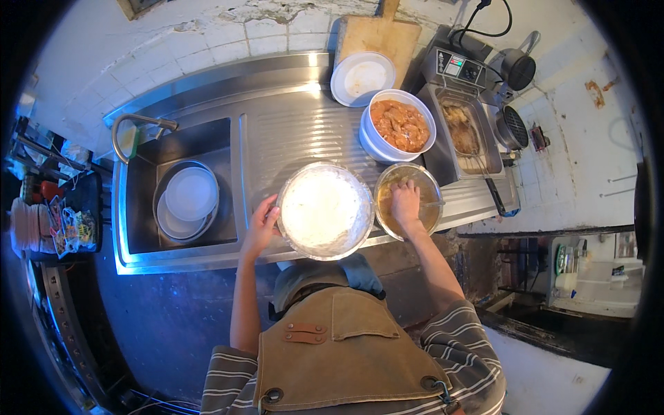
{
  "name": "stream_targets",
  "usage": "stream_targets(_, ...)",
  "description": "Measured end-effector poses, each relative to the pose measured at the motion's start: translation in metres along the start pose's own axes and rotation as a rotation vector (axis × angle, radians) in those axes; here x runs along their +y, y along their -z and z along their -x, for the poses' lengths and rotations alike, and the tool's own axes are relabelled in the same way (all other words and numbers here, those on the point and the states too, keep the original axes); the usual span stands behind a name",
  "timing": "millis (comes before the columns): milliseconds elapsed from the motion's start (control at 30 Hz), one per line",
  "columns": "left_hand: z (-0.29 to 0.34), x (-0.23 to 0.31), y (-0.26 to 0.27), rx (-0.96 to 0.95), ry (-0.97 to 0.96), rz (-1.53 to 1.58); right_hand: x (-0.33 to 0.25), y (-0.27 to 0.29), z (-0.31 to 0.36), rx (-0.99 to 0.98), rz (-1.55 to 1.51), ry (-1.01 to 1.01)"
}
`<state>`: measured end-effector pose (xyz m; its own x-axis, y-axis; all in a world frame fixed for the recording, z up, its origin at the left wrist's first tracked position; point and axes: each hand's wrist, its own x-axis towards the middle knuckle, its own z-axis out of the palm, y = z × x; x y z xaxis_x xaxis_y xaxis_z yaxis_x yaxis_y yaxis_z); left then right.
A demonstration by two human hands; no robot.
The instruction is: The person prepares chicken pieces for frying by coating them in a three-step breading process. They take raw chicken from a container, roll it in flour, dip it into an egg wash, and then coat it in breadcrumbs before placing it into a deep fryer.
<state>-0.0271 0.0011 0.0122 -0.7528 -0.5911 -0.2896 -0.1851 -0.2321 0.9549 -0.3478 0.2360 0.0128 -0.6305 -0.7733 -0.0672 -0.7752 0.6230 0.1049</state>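
Observation:
A wide bowl of white powder that looks like flour [325, 211] stands at the counter's front edge. My left hand [263, 218] grips its left side, with fingers against the wall. To its right is a smaller metal bowl of yellowish liquid [427, 216]. My right hand [406, 200] reaches down into this bowl, its fingers bunched together and the fingertips hidden; whatever they hold cannot be seen. A thin utensil handle [434, 204] rests across that bowl's right rim. Behind the two bowls stands a white tub [377, 147] filled with orange-red marinated meat pieces [400, 126].
At the right, a deep fryer [453, 67] holds a basket with a black handle [495, 196] jutting forward. A white lid [362, 79] leans by a wooden board [379, 40]. Left lies a sink [138, 200] with a curved tap [138, 123] and white dishes [191, 194] in a round basin.

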Motion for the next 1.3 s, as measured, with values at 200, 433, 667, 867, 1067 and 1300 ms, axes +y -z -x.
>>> stream_targets(200,-0.001,0.004,-0.004,0.019,-0.032,0.038,0.009,-0.007,-0.004,0.071,0.114,0.155)
stream_targets(433,0.0,-0.004,-0.002,0.031,-0.041,0.07,-0.013,0.015,0.009,0.056,-0.051,-0.057)
stream_targets(667,-0.002,-0.004,0.0,0.017,-0.038,0.052,-0.013,0.003,0.009,0.065,0.016,-0.009)
stream_targets(867,-0.003,-0.005,0.001,-0.001,-0.023,0.06,-0.004,0.002,0.003,0.083,0.084,0.021)
stream_targets(1067,-0.002,-0.002,-0.001,0.012,-0.016,0.061,0.026,0.017,0.003,0.057,-0.054,-0.06)
stream_targets(1300,-0.003,-0.011,0.001,0.004,-0.031,0.081,0.047,0.077,-0.004,-0.088,-0.387,-0.039)
